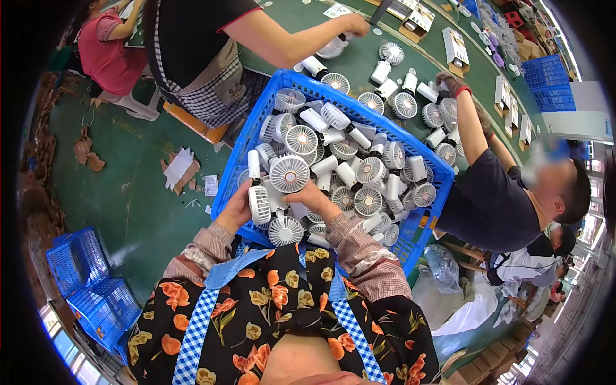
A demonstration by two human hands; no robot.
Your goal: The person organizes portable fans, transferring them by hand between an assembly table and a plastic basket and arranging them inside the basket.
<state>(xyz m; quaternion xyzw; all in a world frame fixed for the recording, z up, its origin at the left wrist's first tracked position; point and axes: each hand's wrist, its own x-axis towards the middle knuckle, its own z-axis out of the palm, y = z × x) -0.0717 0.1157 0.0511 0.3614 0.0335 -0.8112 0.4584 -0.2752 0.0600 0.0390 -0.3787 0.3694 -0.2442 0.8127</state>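
A blue plastic crate (436, 176) in front of me is full of several small white handheld fans. My left hand (236, 206) grips one white fan (259, 200) by its side at the crate's near left corner. My right hand (316, 196) is closed around the handle of another fan whose round grille with an orange centre (289, 173) faces up. More fans lie packed under and around both hands.
A green table (359, 74) beyond the crate holds more loose fans and small cardboard boxes (455, 46). One person reaches over it from the top, another leans in from the right. Empty blue crates (90, 289) stand on the green floor at lower left.
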